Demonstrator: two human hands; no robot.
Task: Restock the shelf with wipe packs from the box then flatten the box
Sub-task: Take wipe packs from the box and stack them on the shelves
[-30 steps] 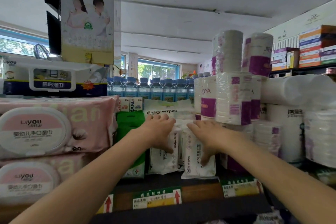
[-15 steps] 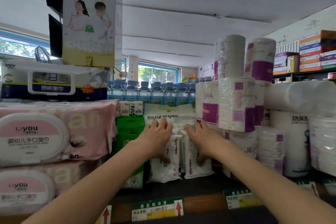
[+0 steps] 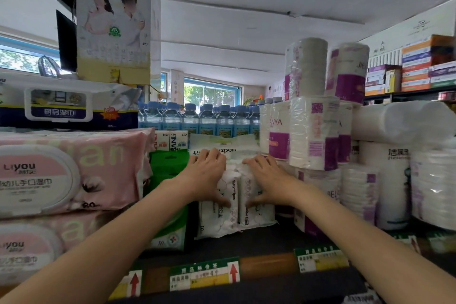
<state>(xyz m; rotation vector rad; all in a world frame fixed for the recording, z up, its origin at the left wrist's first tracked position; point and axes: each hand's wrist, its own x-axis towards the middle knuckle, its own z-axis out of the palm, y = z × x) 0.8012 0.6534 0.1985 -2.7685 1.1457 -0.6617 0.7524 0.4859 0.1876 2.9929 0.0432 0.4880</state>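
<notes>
Two white baby wipe packs stand upright side by side on the dark shelf (image 3: 259, 242). My left hand (image 3: 206, 176) lies over the left wipe pack (image 3: 216, 219), fingers curled over its top and thumb on its front. My right hand (image 3: 270, 180) holds the right wipe pack (image 3: 260, 216) the same way. Behind them another white pack (image 3: 232, 143) marked "Baby wipes" lies flat on top of more stock. The box is out of view.
Green packs (image 3: 170, 180) stand directly left of the white ones, and big pink wipe packs (image 3: 74, 170) are stacked farther left. Wrapped paper rolls (image 3: 313, 131) tower on the right. Water bottles (image 3: 197, 118) line the back. Price labels (image 3: 204, 276) run along the shelf edge.
Both hands have pushed the two upright packs a little deeper into the shelf and closer together. My view has tilted slightly.
</notes>
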